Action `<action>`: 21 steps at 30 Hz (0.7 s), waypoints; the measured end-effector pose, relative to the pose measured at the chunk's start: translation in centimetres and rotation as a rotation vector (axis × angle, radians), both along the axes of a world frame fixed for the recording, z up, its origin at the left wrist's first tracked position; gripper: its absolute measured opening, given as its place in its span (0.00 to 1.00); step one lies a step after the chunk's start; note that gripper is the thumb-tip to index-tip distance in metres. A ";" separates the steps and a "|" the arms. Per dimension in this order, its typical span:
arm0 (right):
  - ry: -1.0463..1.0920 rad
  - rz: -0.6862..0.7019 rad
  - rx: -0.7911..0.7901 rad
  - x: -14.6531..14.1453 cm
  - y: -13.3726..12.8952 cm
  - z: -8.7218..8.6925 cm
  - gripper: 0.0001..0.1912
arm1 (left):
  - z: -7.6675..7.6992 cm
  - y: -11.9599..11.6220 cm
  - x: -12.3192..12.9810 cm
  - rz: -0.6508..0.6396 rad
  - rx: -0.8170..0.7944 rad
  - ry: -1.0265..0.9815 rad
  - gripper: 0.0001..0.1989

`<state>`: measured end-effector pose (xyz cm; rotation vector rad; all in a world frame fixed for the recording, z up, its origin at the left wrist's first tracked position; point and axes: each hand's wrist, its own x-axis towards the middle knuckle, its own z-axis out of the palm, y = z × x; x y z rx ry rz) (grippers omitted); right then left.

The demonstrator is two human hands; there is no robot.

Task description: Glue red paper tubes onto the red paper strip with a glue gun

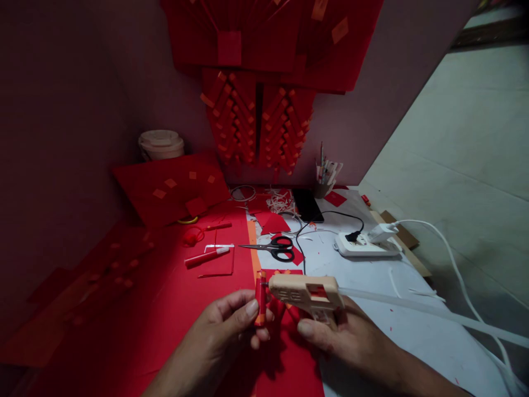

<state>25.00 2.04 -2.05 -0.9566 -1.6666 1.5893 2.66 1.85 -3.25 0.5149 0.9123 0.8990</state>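
My left hand point(231, 325) pinches a small red paper roll point(260, 300) with orange bands at its ends, held upright. My right hand point(347, 336) is wrapped round the handle of a beige glue gun point(303, 292), whose nozzle points left at the upper part of the roll. A long translucent glue stick point(384, 300) runs out of the back of the gun to the right. Below and behind the roll lies red paper point(295, 353), with more red and orange pieces partly hidden by the gun.
Black-handled scissors point(270, 247), a red marker point(206, 257) and a phone point(307, 205) lie ahead. A white power strip point(367, 245) with cables sits at right. Behind stand a pen cup point(324, 189) and a white bucket point(161, 144); red paper firecracker decorations point(235, 121) hang on the wall.
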 end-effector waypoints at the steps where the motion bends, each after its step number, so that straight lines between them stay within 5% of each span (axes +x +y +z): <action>1: -0.030 0.005 0.005 0.1 0.0 0.2 0.23 | 0.1 0.0 0.0 0.011 -0.002 -0.004 0.16; 6: -0.191 -0.034 0.078 0.6 -0.1 0.6 0.23 | 0.9 -0.2 0.1 0.052 -0.034 -0.005 0.20; 11: -0.420 -0.245 0.293 2.0 1.1 -0.2 0.17 | 1.3 -0.2 0.0 0.050 -0.015 0.009 0.20; 21: -0.876 -0.358 0.809 9.7 3.0 -0.3 0.26 | 1.6 -0.3 -0.9 0.078 -0.049 0.192 0.26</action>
